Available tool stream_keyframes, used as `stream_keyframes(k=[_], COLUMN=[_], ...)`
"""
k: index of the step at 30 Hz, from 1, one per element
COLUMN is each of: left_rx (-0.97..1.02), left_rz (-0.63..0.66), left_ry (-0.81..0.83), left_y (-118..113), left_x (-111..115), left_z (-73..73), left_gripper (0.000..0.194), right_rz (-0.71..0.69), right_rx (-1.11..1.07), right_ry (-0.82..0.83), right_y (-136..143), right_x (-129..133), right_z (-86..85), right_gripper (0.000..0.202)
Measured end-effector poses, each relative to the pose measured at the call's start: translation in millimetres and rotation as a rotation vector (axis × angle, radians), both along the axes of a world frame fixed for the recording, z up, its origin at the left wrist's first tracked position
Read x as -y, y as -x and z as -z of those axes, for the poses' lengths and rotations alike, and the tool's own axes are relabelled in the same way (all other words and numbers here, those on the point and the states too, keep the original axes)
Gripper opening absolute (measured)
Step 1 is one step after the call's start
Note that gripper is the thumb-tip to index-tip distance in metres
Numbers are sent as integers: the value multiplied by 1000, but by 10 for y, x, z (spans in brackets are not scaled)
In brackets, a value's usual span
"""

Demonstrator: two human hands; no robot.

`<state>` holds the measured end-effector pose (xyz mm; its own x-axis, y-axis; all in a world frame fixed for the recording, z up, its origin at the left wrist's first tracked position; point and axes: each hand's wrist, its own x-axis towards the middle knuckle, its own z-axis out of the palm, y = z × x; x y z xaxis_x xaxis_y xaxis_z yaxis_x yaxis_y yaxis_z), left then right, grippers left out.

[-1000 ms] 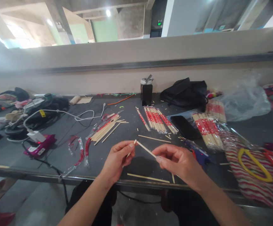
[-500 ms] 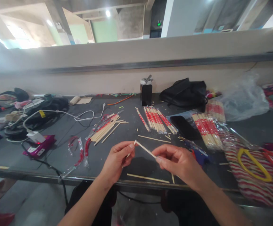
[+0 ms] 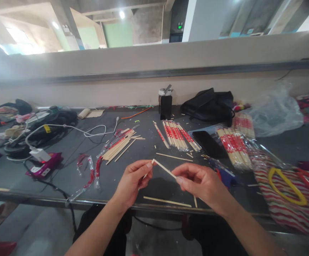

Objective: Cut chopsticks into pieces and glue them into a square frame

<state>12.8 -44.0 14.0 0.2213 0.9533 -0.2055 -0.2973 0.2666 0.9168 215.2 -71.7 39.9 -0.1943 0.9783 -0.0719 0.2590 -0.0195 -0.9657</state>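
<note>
In front of me, above the table's near edge, my left hand (image 3: 135,179) pinches the end of a short wooden stick between thumb and forefinger; most of that stick is hidden by my fingers. My right hand (image 3: 201,181) grips a wooden chopstick (image 3: 165,169) near its lower end. Its far tip meets the left-hand stick at an angle, by my left fingertips. Whether the two are joined, I cannot tell. Below my hands a loose chopstick (image 3: 167,201) lies along the table edge, and another chopstick (image 3: 174,157) lies beyond them.
Loose chopsticks (image 3: 119,146) lie left, wrapped chopsticks (image 3: 175,135) ahead, and bundled packs (image 3: 234,149) right. A phone (image 3: 209,143), scissors with yellow handles (image 3: 287,186) on striped cloth, and a black bag (image 3: 210,106) are on the right. A purple power strip (image 3: 46,165) with cables sits left.
</note>
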Motion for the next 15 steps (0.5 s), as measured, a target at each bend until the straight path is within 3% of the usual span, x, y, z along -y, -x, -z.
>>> stream_keyframes(k=[15], left_rx=[6], left_rz=[10], left_ry=[0], left_y=[1], left_x=[-7], left_z=[18], left_gripper=[23], right_rz=[-50], right_rx=[3], right_ry=[-11], right_y=[-38], right_x=[-27], right_z=[63], right_gripper=[19])
